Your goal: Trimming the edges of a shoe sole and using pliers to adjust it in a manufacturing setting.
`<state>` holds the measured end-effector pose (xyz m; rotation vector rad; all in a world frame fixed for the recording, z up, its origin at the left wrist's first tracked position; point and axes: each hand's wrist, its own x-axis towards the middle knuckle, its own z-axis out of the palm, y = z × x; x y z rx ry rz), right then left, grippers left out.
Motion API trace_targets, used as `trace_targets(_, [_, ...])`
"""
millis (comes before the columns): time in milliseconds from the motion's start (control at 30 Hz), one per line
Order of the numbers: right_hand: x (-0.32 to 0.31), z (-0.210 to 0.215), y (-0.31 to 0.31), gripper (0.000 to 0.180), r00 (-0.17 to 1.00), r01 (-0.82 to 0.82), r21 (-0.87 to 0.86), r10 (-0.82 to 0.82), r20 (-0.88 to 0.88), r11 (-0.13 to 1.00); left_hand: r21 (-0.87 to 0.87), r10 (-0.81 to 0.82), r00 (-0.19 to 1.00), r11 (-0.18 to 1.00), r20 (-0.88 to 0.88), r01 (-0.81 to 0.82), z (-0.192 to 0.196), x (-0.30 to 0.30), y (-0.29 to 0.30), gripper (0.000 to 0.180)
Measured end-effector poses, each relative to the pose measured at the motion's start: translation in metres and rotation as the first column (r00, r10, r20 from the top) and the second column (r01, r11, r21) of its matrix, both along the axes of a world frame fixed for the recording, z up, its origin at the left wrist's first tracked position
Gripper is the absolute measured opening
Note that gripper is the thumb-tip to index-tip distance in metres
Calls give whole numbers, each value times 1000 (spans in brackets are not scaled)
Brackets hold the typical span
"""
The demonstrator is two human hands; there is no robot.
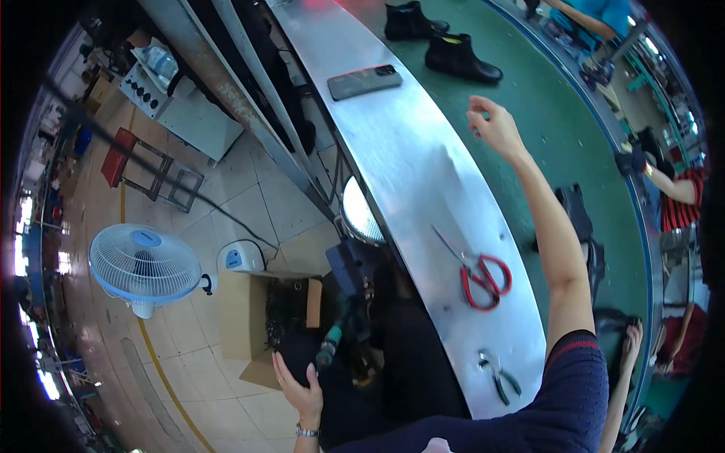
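My right hand [496, 130] is held over the green conveyor belt [540, 140], just past the metal bench. Its fingers are loosely bent and apart, with nothing visible in them. Nearest to it is a black ankle boot [462, 60] on the belt; a second black boot [411, 21] stands beyond. My left hand [302, 391], wearing a ring and a wristwatch, is low by my dark trouser leg, fingers stretched and empty. Beside it stands an open cardboard box [236, 321] with dark contents. A green cylindrical piece [330, 346] is close to that hand's fingertips.
On the metal bench [423, 151] lie a phone [366, 81], red-handled scissors [483, 281] and green-handled pliers [498, 377]. A fan [143, 263] and a stool [155, 172] stand left. More black footwear [575, 213] lies on the belt; another person's hand [633, 343] touches a shoe [613, 320].
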<state>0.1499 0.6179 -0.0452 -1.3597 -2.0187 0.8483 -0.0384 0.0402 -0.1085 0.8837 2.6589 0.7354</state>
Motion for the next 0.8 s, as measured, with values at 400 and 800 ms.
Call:
trace_targets(400, [-103,-50,205,65,937,61,469,-212,277,881,-127,80,993,990,92,-68,14,-7,55,77])
trace_targets(800, [9,-20,129,48,952,227,413,-290,94,882,21,46,998,999,-44,-45,-3,-15,29,73])
